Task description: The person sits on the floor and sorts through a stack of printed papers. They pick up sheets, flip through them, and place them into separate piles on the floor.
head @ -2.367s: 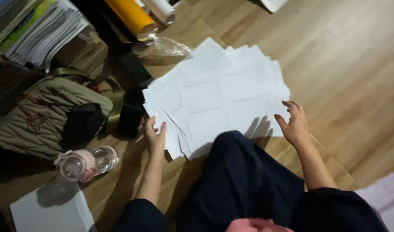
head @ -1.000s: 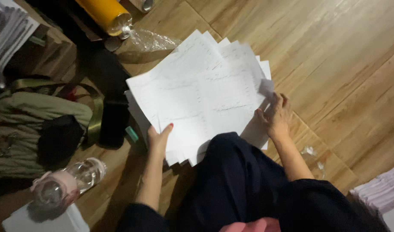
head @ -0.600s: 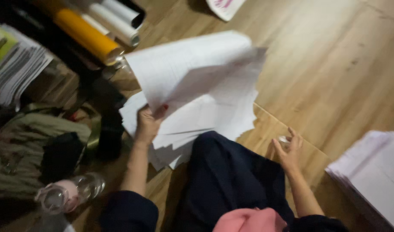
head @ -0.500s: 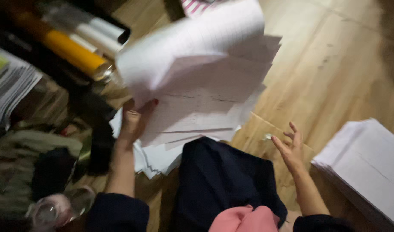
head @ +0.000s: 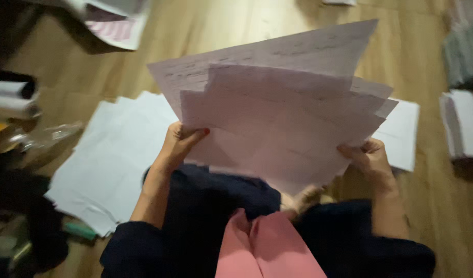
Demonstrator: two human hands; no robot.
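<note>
Paper sheets [head: 277,123] lifted off floor, fanned, thin, both hands [head: 181,144] gripping edges

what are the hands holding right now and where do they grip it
Both hands hold a fanned sheaf of paper sheets. The left hand pinches its lower left edge, thumb on top; the right hand grips its lower right edge.
</note>
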